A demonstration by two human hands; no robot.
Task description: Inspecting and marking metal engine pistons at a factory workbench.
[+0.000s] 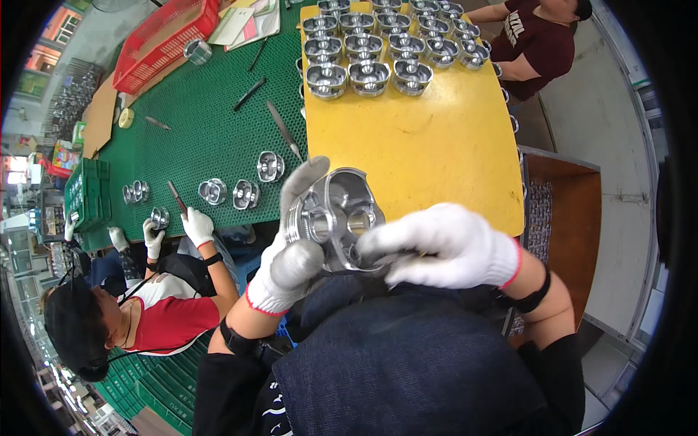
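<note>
A shiny metal piston [336, 221] is gripped in my left hand [289, 267], which wears a white glove greyed at the fingertips. It is tilted, so its hollow underside and pin bore face up toward me. My right hand [452, 247], also in a white glove, is closed with its fingertips against the piston's lower right edge. Something thin and dark shows between those fingers, but blur keeps me from making out what it is. Both hands are above the near edge of the table.
Several pistons [326, 81] stand in rows on a yellow board [414, 152]. Loose pistons [270, 167], a pointed hand tool [283, 131] and a red crate [163, 47] are on the green mat [196, 123]. A co-worker [174, 316] at left holds a tool; another person [534, 43] stands far right.
</note>
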